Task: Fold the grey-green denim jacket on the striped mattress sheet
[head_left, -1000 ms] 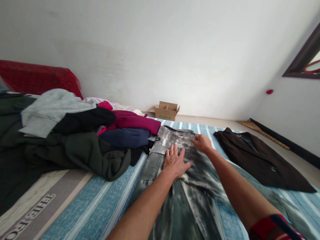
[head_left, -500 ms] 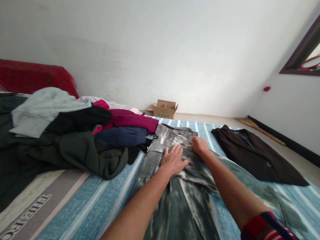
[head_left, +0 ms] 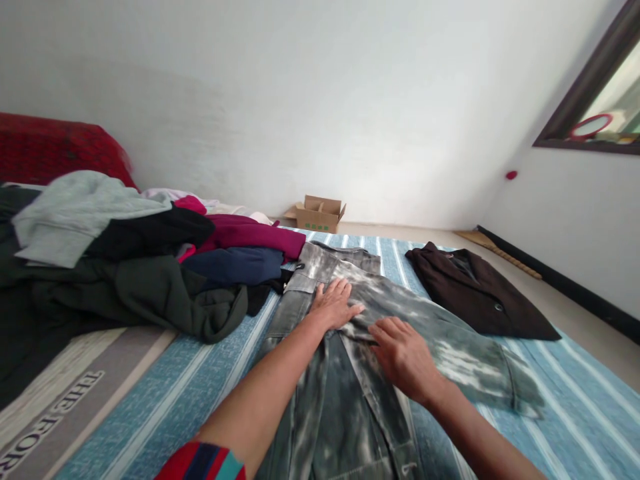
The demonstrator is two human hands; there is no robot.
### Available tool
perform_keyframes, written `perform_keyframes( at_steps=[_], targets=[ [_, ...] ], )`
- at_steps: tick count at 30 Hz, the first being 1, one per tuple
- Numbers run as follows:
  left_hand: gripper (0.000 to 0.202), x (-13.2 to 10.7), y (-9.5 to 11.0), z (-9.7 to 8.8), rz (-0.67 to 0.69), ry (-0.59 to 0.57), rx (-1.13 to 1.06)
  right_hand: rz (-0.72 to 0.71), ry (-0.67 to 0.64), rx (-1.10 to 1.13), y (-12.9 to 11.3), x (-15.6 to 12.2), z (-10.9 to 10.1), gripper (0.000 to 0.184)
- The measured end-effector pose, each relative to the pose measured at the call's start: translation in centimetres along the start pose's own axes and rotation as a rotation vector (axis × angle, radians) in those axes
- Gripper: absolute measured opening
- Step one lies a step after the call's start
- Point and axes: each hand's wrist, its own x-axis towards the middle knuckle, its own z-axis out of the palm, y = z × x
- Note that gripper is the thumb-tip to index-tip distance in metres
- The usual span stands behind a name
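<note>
Mottled grey-green denim jacket (head_left: 350, 393) lies spread on a bed sheet (head_left: 200, 387) of blue and white stripes, directly in front of the person, its cloth stiff-looking and blotched with pale, bleached patches; stitched seams run down the body, and one sleeve stretches out to the right, ending in a cuff; the left hand (head_left: 334, 305) presses palm down on the upper part, its grip open with the fingers extended; the right hand (head_left: 405, 357) is over the body just below that sleeve, fingers bent, their undersides hidden, so I cannot tell whether its grip holds any cloth; at the lower left, a grey band of the bedding carries large dark capitals, "THE FOR", cut off by the picture's edge; beyond the sheet, an open cardboard box (head_left: 317, 218) bears green characters too small to read; left of the jacket is a crumpled heap with a fuzzy light grey garment (head_left: 90, 207), a thick dark green one (head_left: 160, 297), a magenta one (head_left: 255, 233) and a navy one (head_left: 240, 263); to the right lies a flat, dark brown garment (head_left: 480, 290) with a small round fitting.
</note>
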Motion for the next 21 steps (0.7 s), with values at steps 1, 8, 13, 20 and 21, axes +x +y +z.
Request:
perform_keyframes(
  at_steps=[1,8,13,20,21],
  targets=[
    [0.077,0.0,0.0,0.0,-0.001,-0.006,0.006,-0.019,0.006,-0.032,-0.7,0.1,0.4,0.014],
    [0.072,0.4,-0.6,0.1,0.0,-0.031,0.026,-0.047,0.024,-0.127,-2.5,1.6,2.9,0.014],
    [0.067,0.9,-0.9,0.4,-0.006,-0.048,0.03,-0.041,0.021,-0.039,-2.4,1.4,3.1,0.016],
    [0.069,1.0,-1.0,0.3,-0.014,-0.077,0.028,0.042,-0.042,-0.048,-3.8,3.1,3.2,0.016],
    [0.069,1.0,-1.0,0.3,-0.018,-0.081,0.028,0.05,-0.06,-0.055,-4.0,3.2,3.3,0.016]
  ],
)
